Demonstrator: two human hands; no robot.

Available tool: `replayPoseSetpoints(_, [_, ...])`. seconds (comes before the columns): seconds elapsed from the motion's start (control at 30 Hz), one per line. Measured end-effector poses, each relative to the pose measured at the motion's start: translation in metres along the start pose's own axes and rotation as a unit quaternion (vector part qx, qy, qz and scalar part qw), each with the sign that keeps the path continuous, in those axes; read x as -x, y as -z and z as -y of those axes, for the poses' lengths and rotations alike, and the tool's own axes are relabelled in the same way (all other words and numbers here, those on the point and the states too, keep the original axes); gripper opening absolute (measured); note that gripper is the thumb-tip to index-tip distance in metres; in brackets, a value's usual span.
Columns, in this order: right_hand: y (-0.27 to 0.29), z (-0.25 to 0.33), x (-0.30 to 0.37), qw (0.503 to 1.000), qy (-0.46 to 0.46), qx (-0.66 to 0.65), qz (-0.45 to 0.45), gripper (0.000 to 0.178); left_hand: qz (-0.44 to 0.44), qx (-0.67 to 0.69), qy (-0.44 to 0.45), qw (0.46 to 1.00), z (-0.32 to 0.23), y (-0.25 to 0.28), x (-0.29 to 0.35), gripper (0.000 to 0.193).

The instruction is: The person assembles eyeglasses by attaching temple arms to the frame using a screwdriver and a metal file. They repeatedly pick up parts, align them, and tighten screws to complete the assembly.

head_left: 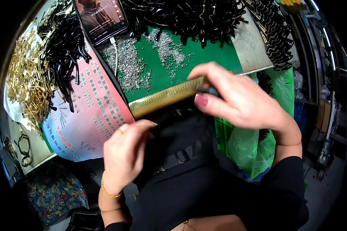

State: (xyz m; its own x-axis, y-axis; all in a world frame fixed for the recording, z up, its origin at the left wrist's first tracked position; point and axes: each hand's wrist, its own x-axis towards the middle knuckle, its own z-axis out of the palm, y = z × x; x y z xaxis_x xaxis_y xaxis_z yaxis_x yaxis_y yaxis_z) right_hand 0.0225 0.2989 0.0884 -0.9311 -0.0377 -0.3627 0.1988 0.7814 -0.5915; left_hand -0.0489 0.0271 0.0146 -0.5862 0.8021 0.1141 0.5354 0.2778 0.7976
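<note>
My left hand (123,150) is closed in front of the table edge, thumb and forefinger together. A tiny gold-coloured tip shows at the fingertips, too small to name. Between the thumb and fingers of my right hand (239,102) is a short dark rod-shaped thing (208,91), partly covered and slightly blurred. That hand is over the right part of a gold mesh-patterned strip (165,97) along the table's front edge. Beyond the strip, small silver metal pins (133,69) lie scattered in heaps on a green mat (212,57).
Glossy black eyeglass temples (185,17) are piled at the back, with more black pieces (61,42) and thin gold pieces (25,73) at left. A phone (102,19) with a white cable (116,57) leans there. A printed sheet (92,111) overhangs the edge. Green plastic bags (254,146) hang right.
</note>
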Motion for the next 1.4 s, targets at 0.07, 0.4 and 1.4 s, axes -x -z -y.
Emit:
replayPoseSetpoints(0.07, [-0.006, -0.015, 0.001, 0.985, 0.048, 0.146, -0.080, 0.035, -0.063, 0.167, 0.117, 0.977, 0.003, -0.004, 0.000, 0.015])
replayPoseSetpoints(0.4, [-0.021, -0.021, -0.013, 0.967, 0.094, 0.215, -0.103, 0.048, -0.082, 0.231, 0.170, 0.954, -0.009, -0.017, -0.055, 0.025])
replayPoseSetpoints(1.4, [-0.012, 0.038, -0.046, 0.882, -0.095, -0.404, 0.222, 0.046, -0.213, -0.032, 0.051, 0.975, 0.016, -0.026, -0.023, 0.023])
